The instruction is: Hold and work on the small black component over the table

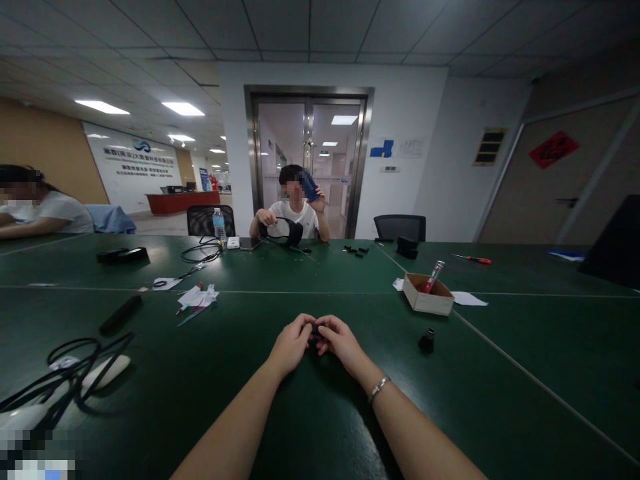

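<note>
Close together over the green table, both my hands have their fingers curled round a small black part. My left hand grips it from the left, and my right hand, with a silver bracelet at the wrist, grips it from the right. Fingers cover much of the part, so its exact kind does not show. To the right of my hands stands a short black cylindrical piece. Farther right and back is an open cardboard box with a red-and-clear tube leaning in it.
Opposite me sits a person holding a black strap-like object and a dark blue one. At left lie a white mouse, black cables, a black bar and scraps of paper. A screwdriver rests at the far right.
</note>
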The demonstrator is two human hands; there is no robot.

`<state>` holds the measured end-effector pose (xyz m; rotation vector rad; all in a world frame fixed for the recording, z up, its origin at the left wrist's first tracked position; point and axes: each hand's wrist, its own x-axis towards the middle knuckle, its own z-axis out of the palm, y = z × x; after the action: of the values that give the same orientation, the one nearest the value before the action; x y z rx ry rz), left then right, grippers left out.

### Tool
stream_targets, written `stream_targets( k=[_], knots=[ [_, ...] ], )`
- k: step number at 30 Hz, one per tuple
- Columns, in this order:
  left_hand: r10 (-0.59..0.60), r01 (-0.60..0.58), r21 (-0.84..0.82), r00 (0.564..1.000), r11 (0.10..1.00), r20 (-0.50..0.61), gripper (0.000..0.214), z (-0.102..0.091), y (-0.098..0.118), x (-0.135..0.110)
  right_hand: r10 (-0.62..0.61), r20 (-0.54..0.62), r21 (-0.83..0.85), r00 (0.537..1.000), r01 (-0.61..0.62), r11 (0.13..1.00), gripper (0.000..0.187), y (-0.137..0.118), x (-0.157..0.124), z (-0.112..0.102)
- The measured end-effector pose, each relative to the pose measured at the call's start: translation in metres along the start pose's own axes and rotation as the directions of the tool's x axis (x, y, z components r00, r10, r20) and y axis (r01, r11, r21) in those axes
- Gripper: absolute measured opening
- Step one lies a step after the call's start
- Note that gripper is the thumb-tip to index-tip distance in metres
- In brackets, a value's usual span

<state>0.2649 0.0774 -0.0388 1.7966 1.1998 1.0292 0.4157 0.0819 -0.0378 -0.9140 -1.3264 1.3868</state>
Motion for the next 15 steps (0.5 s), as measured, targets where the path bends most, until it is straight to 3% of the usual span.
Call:
stream_targets(
  k=[15],
  knots=[
    [0.002, -0.003, -0.039, 1.000, 0.999, -0.016, 0.027, 0.0002, 0.0034, -0.0009, 0.015, -0.009, 0.017, 1.000, -0.014, 1.000, 0.024, 0.0022, 0.0012, -0.0006]
  ],
)
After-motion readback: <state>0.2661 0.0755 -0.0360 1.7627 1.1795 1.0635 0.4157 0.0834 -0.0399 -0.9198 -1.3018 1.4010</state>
